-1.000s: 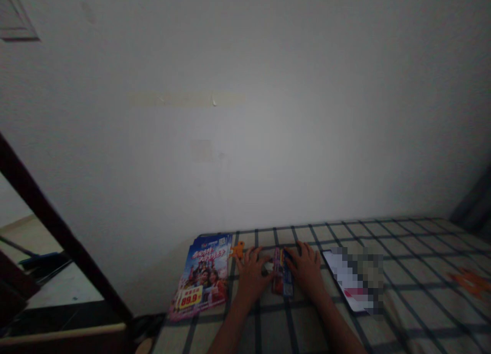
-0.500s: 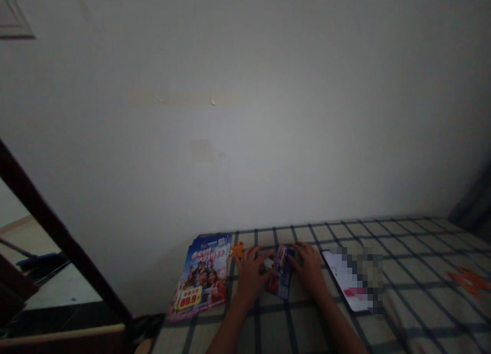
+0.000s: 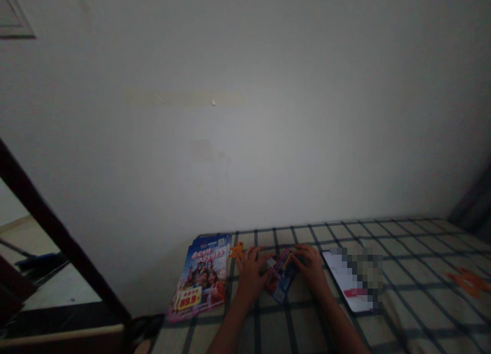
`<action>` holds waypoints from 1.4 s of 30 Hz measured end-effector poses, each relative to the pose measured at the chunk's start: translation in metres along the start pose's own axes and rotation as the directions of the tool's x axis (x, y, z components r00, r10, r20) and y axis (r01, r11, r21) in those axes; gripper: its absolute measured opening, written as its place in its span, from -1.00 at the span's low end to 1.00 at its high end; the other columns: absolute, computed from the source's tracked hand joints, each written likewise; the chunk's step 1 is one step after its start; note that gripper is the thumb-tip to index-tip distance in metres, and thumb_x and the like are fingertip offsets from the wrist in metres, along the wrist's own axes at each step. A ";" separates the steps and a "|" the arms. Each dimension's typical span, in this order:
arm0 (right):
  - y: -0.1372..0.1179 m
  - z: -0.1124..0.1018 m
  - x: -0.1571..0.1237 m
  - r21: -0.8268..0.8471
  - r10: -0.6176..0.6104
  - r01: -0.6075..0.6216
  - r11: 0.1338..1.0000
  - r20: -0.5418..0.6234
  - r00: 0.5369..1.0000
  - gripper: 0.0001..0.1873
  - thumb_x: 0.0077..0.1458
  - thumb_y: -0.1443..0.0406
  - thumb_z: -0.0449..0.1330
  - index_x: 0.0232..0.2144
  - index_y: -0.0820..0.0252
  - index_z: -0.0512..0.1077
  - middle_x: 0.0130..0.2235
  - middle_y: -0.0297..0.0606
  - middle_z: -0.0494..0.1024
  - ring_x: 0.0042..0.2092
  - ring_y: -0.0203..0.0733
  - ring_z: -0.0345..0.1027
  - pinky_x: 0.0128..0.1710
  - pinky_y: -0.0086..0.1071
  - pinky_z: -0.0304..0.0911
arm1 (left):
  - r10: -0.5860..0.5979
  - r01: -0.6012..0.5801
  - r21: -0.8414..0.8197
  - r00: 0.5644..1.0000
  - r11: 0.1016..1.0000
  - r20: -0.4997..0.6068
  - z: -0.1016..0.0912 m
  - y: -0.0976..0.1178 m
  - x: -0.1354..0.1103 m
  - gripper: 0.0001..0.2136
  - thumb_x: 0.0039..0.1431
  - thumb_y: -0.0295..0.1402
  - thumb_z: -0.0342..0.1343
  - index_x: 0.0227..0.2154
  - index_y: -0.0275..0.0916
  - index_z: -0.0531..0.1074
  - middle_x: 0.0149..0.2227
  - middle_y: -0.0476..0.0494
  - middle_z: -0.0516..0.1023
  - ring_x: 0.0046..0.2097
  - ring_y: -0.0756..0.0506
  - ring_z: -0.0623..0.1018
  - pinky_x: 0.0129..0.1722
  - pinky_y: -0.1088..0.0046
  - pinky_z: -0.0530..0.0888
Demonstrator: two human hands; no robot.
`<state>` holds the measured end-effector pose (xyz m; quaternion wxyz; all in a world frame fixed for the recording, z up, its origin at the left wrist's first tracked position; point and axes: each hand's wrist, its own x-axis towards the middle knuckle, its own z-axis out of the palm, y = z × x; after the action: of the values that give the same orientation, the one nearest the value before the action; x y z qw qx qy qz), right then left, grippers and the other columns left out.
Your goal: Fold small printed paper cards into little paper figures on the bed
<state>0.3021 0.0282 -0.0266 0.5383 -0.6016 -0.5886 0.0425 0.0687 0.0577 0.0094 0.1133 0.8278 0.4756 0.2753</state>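
Between my hands is a folded printed flyer (image 3: pixel 282 280), blue and pink, tilted with its lower end toward the left. My left hand (image 3: pixel 252 267) has its fingers curled around the flyer's left edge. The fingertips of my right hand (image 3: pixel 310 264) pinch its upper right edge. Left of my hands lies a stack of flyers (image 3: pixel 205 277) with a blue top and a yellow "89.9" label. A phone (image 3: pixel 349 282) with a lit screen rests to the right of my right hand, partly blurred out.
A checked cloth (image 3: pixel 307 323) covers the surface, which meets a bare wall (image 3: pixel 268 139) at the back. One orange cut-out shape (image 3: pixel 237 250) sits beside the stack, another orange shape (image 3: pixel 470 282) at the far right. A dark pole (image 3: pixel 57 231) slants down on the left.
The folded flyer has turned clockwise, its top moving right and its lower end left. My right hand has shifted slightly with it; my left hand stays almost in place.
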 end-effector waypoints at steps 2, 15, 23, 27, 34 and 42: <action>-0.001 -0.001 0.001 0.060 0.034 -0.032 0.998 -0.030 0.999 -0.62 0.04 -0.09 0.24 -0.38 0.05 0.58 -0.13 -0.15 0.60 0.00 0.06 0.38 0.10 0.01 0.19 | -0.012 0.012 -0.015 1.000 1.000 -0.014 0.000 0.001 0.000 -0.57 0.15 -0.16 0.23 0.10 0.22 0.42 0.21 -0.04 0.38 0.27 -0.33 0.23 0.26 -0.30 -0.08; -0.016 -0.016 -0.007 0.063 0.046 -0.023 0.998 -0.389 0.920 -0.69 0.26 0.10 0.08 -0.10 0.13 0.44 -0.01 -0.12 0.55 0.04 -0.05 0.40 0.08 -0.07 0.28 | -0.102 0.101 -0.018 0.994 0.995 -0.041 0.001 0.000 0.001 -0.51 0.19 -0.22 0.15 0.20 0.09 0.34 0.21 -0.13 0.39 0.26 -0.31 0.28 0.29 -0.30 -0.06; -0.019 -0.002 -0.009 -0.282 -0.534 0.529 0.800 0.067 0.843 -0.81 0.23 0.34 0.13 -0.14 0.00 0.47 0.01 -0.30 0.59 0.13 -0.13 0.39 0.33 0.13 -0.07 | -0.099 0.099 -0.002 0.991 0.995 -0.091 0.007 -0.004 0.003 -0.62 0.30 -0.19 0.03 0.16 0.04 0.39 0.18 -0.13 0.44 0.24 -0.27 0.31 0.29 -0.27 -0.04; -0.026 0.008 -0.012 -0.257 -0.523 0.566 0.784 0.220 0.824 -0.86 0.20 0.34 0.17 -0.24 -0.01 0.49 -0.06 -0.32 0.63 0.11 -0.13 0.39 0.36 0.09 -0.14 | -0.101 0.100 -0.013 0.992 0.995 -0.078 0.006 -0.003 0.003 -0.67 0.34 -0.20 -0.03 0.10 0.06 0.45 0.17 -0.11 0.45 0.23 -0.26 0.31 0.30 -0.28 -0.06; -0.037 0.004 -0.014 -0.189 -0.390 0.486 0.853 0.386 0.836 -0.89 0.18 0.20 0.25 -0.22 -0.05 0.52 -0.08 -0.31 0.64 0.04 -0.09 0.43 0.32 0.16 -0.19 | -0.092 0.094 0.041 0.994 0.995 -0.059 0.005 0.001 -0.001 -0.77 0.32 -0.17 0.03 -0.07 0.16 0.55 0.17 -0.03 0.44 0.26 -0.29 0.27 0.26 -0.37 -0.12; -0.020 0.004 -0.011 -0.206 -0.324 0.411 0.888 0.354 0.877 -0.68 0.21 0.36 0.09 -0.05 -0.06 0.49 0.02 -0.27 0.59 0.07 -0.10 0.43 0.25 0.08 0.07 | -0.091 0.093 0.080 0.996 0.992 -0.023 0.008 0.000 -0.002 -0.73 0.21 -0.07 0.16 -0.03 0.22 0.53 0.21 -0.06 0.39 0.29 -0.33 0.21 0.26 -0.37 -0.20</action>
<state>0.2830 0.0164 -0.0209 0.3484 -0.5322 -0.7700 -0.0498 0.0721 0.0563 0.0022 0.0874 0.8063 0.5250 0.2581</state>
